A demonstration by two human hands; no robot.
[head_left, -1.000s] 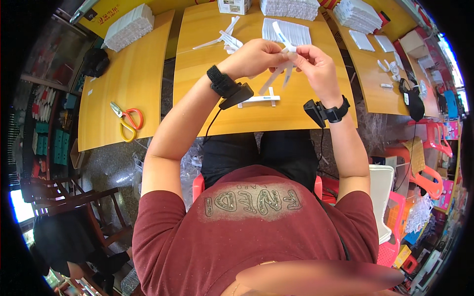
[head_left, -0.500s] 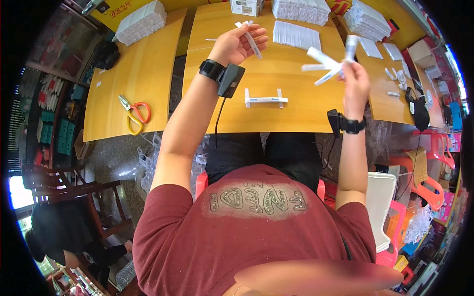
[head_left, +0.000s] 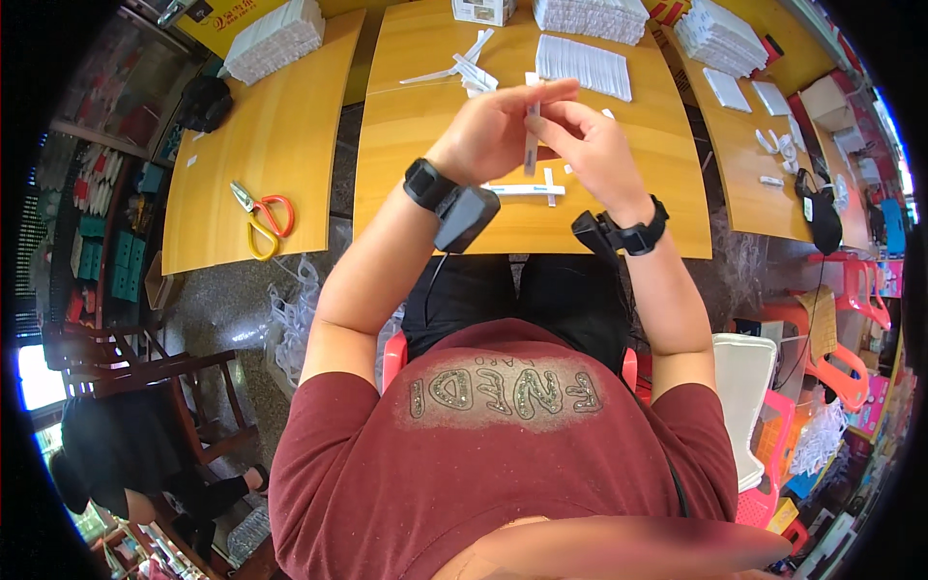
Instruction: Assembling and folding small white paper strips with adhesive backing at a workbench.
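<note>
My two hands meet over the middle table. A narrow white strip (head_left: 532,150) stands between them, pointing away from me. My left hand (head_left: 476,135) has its fingers stretched toward the right and bears the strip against them. My right hand (head_left: 597,150) pinches the same strip between thumb and fingers. Small white ends show around the right hand; whether it holds them is hidden. Below the hands a white strip with short crosspieces (head_left: 527,189) lies on the table, its left end partly covered. Several loose white strips (head_left: 474,72) lie crossed beyond my left hand.
A flat row of white strips (head_left: 583,68) lies beyond my right hand, with a tall white stack (head_left: 592,17) and a small box (head_left: 481,10) farther back. Scissors with red and yellow handles (head_left: 261,220) rest on the left table (head_left: 208,208). More white stacks (head_left: 717,37) stand on the right table.
Both hands have come together over the table: the right moved left, the left moved right and nearer. The fan of strips seen in my right hand no longer shows there.
</note>
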